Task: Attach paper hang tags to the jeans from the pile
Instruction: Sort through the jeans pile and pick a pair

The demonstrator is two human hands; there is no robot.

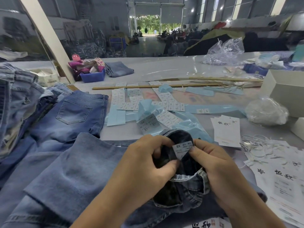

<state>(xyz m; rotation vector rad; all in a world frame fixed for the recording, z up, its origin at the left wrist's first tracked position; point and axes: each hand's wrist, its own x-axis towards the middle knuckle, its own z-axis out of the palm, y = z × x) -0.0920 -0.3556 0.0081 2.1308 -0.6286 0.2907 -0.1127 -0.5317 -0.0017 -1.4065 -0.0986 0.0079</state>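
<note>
Two hands at the bottom centre work one pair of jeans lying across the near table edge. Left hand curls round the dark inner waistband, thumb pressing a small white label marked 5X. Right hand pinches the label's right edge with thumb and forefinger, other fingers wrapped over the waistband fold. Label sits between both thumbs, over the dark lining.

Just right of the hands, hang tags in a white stack with black characters, fanned slightly. More large printed tags spread at the right edge, with loose white strings lying on and beside them.

Left of the hands, the pile of blue denim, stacked and overlapping; one darker pair lies flat with its back pocket up, touching the pile.

Mid table: sticker sheets and blue backing strips scattered, overlapping. Clear bag of white stuff at right, beside a white box. Wooden slat runs across behind the stickers.

Far: blue bin with pink items, folded denim beside it, crumpled clear plastic at right. Beyond the table, a blurred hall with an open doorway.
</note>
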